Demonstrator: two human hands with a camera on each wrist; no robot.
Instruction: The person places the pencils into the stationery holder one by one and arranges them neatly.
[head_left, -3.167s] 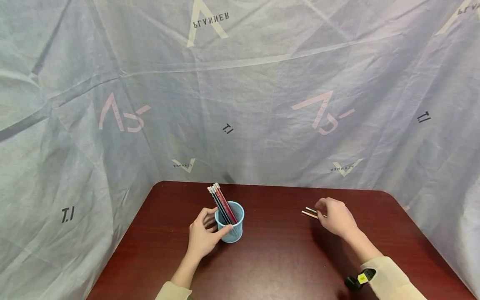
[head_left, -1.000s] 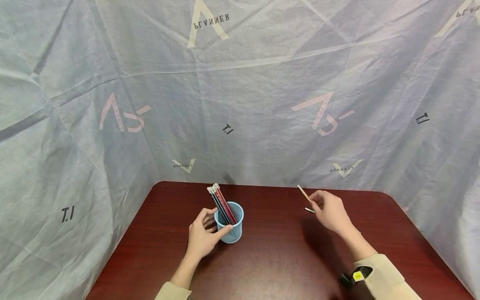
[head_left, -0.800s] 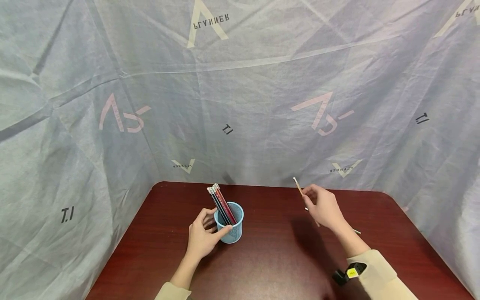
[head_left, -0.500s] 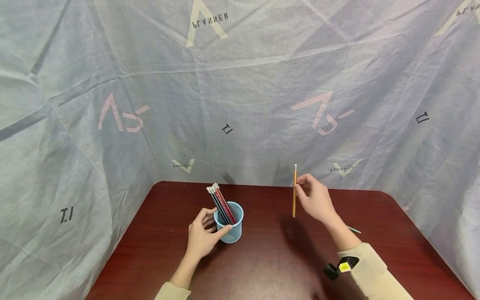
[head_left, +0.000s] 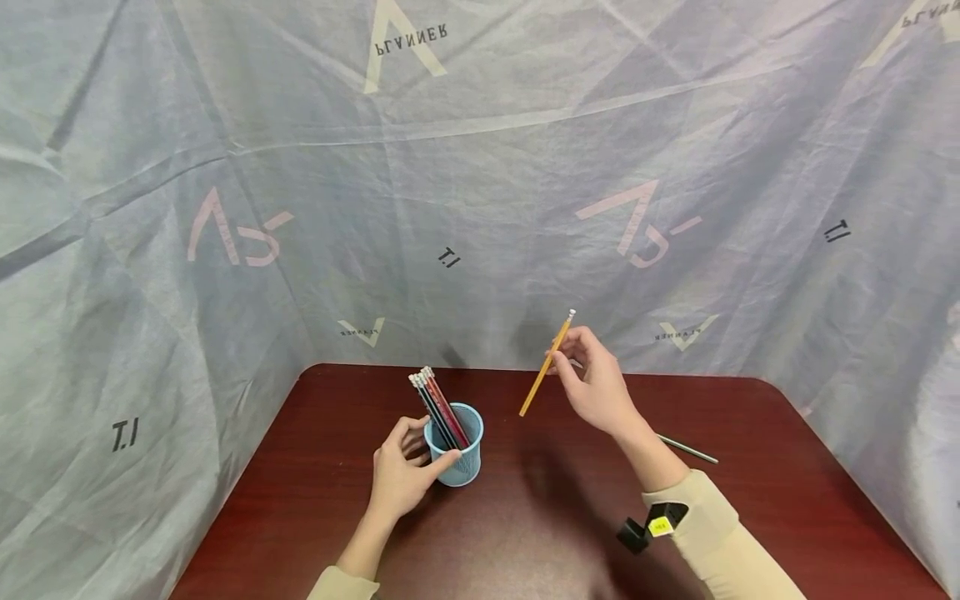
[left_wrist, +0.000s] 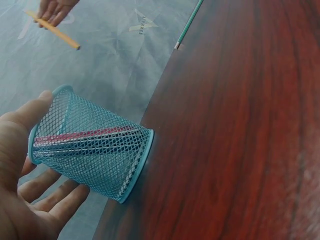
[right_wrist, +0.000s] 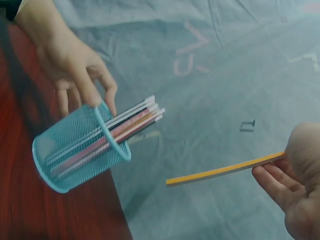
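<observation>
My left hand (head_left: 401,475) grips the rim and side of a light blue mesh pencil cup (head_left: 461,468), thumb on the near side and fingers round the left. Several pencils (head_left: 442,408), dark and red with white eraser ends up, lean to the left inside it. My right hand (head_left: 596,387) pinches a yellow pencil (head_left: 546,363) in the air, to the right of the cup and above the table. The pencil tilts, white eraser end up and lower end toward the cup. In the right wrist view its eraser end is hidden by the hand.
A green pencil (head_left: 688,449) lies on the dark red wooden table (head_left: 360,400), partly hidden behind my right forearm. Grey printed cloth (head_left: 510,208) hangs behind the table and along both sides. A black device (head_left: 651,525) with a yellow label is strapped to my right wrist.
My right hand has picked the yellow pencil off the table, raised it, turned it upright, and carried it left toward the cup. The green pencil is uncovered more. My left hand stays on the cup.
</observation>
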